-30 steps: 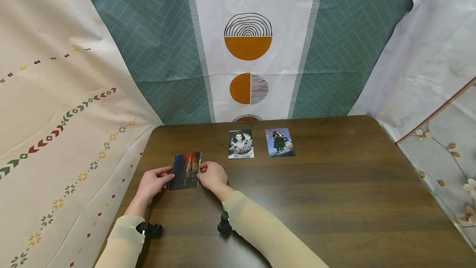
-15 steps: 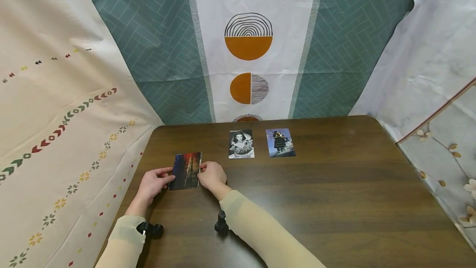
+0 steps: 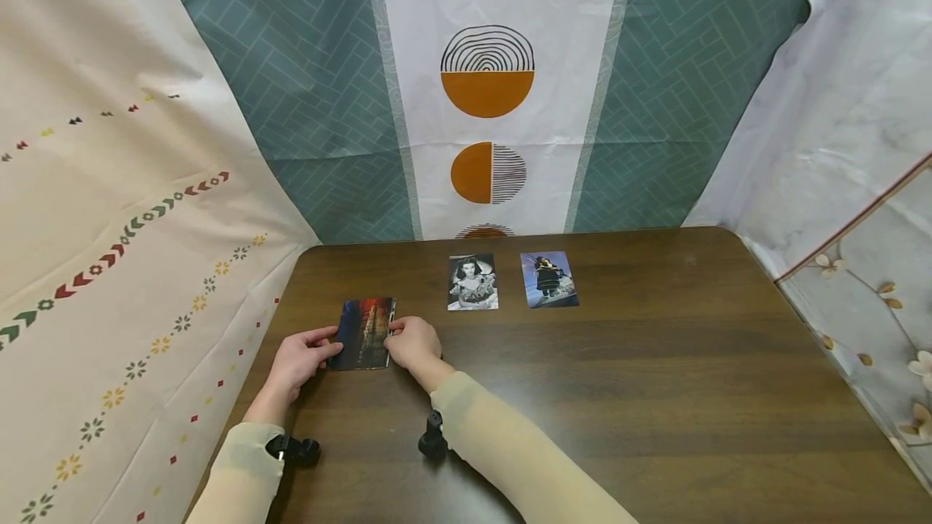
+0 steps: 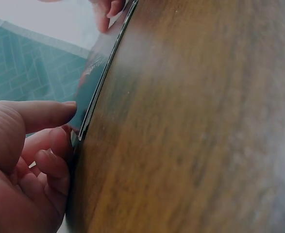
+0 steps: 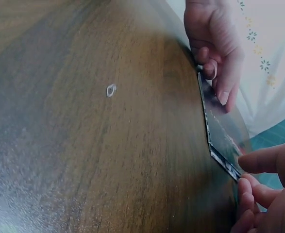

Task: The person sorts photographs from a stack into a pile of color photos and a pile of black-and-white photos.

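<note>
A small stack of photo cards (image 3: 364,334) lies on the left part of the brown table, a dark blue and red picture on top. My left hand (image 3: 297,361) pinches its left edge, thumb on the top picture. At the opposite edge, my right hand (image 3: 417,344) grips the stack between thumb and curled fingers. A thin strip of a lower card shows along that right side. The left wrist view shows the layered edge of the cards (image 4: 99,82) close over the wood. In the right wrist view, card edges (image 5: 225,165) run up to the right fingertips.
Two single photo cards lie at the back of the table (image 3: 619,395): a black-and-white portrait (image 3: 472,281) and a bluish one with a dark-clothed figure (image 3: 549,279). Patterned cloths hang behind and at both sides. A small pale ring-shaped mark (image 5: 111,90) shows on the wood.
Both hands keep their grip and barely move. The top card has slid very slightly left, and more of a lower card shows along the right edge.
</note>
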Tool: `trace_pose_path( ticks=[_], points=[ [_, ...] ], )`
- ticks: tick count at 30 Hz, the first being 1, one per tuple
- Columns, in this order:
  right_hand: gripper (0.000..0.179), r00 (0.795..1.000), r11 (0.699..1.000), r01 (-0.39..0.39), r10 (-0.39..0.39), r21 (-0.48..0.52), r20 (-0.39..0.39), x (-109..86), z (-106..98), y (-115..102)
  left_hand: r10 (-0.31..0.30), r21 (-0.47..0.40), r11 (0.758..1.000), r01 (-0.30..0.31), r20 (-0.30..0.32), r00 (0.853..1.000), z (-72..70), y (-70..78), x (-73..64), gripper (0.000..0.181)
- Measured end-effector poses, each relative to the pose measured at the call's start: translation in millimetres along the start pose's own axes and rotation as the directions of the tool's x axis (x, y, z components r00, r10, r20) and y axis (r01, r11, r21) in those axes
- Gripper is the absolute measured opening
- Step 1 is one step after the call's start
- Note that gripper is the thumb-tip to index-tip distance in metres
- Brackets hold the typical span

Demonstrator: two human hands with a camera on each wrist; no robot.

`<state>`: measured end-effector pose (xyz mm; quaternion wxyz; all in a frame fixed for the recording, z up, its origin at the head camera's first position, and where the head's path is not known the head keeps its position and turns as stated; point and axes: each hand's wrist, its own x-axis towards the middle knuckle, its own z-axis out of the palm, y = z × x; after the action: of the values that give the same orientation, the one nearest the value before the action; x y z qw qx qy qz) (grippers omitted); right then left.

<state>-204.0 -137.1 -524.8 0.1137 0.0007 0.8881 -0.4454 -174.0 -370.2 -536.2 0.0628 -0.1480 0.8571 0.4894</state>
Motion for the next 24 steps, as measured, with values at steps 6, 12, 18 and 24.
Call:
trace_pose_path(
  ticks=[6,12,18,24],
  points=[
    [0.026,1.000,0.997,-0.002,0.002,0.074,-0.004,-1.8,-0.7,-0.6,0.008,-0.017,1.000,-0.008,-0.003,1.000,0.2,-0.9,0.0,0.054],
    [0.026,1.000,0.990,0.000,0.001,0.142,-0.005,-2.3,-0.3,-0.8,0.007,-0.032,0.999,-0.008,-0.019,1.000,0.2,-0.1,-2.7,0.053],
    [0.024,1.000,0.977,-0.011,0.009,0.215,0.009,-4.1,-1.5,-2.6,0.002,-0.047,0.999,-0.005,-0.063,0.998,2.3,0.9,-3.4,0.050],
    [0.025,1.000,0.965,-0.017,0.013,0.263,0.014,-4.1,-2.4,-3.0,0.003,-0.061,0.998,-0.008,-0.077,0.997,4.2,0.4,-2.5,0.049]
  ],
)
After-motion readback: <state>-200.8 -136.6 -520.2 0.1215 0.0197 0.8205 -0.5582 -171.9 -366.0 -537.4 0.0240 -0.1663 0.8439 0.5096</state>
